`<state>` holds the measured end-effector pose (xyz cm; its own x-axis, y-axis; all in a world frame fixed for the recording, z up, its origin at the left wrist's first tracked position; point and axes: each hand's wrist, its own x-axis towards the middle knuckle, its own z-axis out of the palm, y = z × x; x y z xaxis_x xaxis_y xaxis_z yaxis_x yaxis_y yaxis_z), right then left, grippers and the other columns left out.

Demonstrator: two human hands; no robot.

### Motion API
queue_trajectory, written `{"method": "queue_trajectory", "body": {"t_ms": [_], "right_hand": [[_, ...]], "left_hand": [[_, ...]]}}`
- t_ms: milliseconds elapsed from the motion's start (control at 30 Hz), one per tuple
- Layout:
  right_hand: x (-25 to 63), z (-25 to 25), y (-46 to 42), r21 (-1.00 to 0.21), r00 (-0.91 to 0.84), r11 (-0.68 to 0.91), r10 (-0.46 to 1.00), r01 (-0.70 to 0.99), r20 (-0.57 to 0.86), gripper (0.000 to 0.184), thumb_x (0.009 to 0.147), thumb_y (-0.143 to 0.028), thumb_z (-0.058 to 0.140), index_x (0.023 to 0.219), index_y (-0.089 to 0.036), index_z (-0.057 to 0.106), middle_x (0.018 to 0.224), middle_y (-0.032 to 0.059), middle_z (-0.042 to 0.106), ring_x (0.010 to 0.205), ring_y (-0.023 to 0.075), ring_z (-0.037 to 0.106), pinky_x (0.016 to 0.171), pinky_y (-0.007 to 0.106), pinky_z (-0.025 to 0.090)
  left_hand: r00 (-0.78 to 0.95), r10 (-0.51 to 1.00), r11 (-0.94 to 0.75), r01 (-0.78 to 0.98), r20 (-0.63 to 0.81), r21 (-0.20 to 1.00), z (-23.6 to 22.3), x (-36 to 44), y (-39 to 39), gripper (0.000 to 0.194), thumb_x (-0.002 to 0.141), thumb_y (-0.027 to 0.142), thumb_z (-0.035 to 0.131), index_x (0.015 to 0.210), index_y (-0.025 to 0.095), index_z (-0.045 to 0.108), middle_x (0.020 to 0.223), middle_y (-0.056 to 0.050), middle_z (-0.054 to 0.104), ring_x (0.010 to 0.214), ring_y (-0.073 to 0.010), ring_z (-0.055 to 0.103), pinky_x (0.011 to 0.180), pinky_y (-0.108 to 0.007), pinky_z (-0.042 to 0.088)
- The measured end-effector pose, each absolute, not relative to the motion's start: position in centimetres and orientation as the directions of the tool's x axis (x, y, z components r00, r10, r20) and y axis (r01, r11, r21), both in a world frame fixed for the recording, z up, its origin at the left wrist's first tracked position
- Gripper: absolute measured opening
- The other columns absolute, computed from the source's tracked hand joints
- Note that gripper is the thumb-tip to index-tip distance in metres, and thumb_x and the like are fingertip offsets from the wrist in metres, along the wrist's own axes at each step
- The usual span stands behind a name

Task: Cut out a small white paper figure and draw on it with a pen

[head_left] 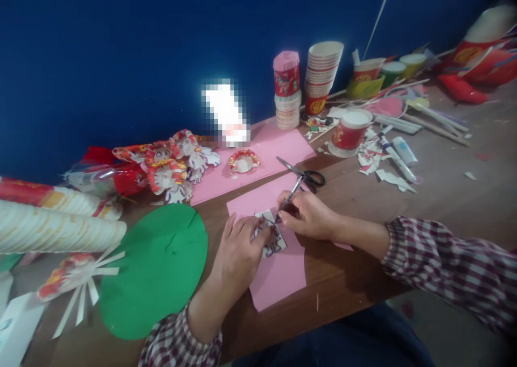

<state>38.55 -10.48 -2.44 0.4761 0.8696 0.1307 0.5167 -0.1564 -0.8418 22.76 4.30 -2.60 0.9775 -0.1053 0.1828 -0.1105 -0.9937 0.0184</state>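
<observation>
Right hand (pixel 307 212) pinching slim patterned pen (pixel 292 191) over small white paper with black line drawing (pixel 279 243); left hand (pixel 239 247) spread, pressing it onto pink paper sheet (pixel 278 283). Loose press could skid drawing, smudging ink; drifting knuckles could nudge black-handled scissors (pixel 306 175).

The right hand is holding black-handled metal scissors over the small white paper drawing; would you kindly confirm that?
Not quite: the head view shows the right hand holding a slim dark pen over the white paper drawing, while the scissors lie beyond that hand.
</observation>
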Motion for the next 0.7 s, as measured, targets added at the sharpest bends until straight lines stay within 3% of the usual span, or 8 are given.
{"method": "queue_trajectory", "body": {"t_ms": [700], "right_hand": [[38.53,-2.47,-10.54,-0.854,0.469,-0.118,0.869,0.506,0.158,0.007,0.076,-0.012,0.052,0.081,-0.015,0.056,0.057,-0.0044,0.052,0.048,0.0077,0.045,0.048,0.019,0.035]], "left_hand": [[0.98,-0.103,-0.994,-0.107,0.172,0.017,-2.44,22.84,4.27,0.027,0.089,0.014,0.047,0.112,0.021,0.061,0.111,-0.01,0.06,0.107,-0.0256,0.054,0.103,-0.055,0.033]]}}
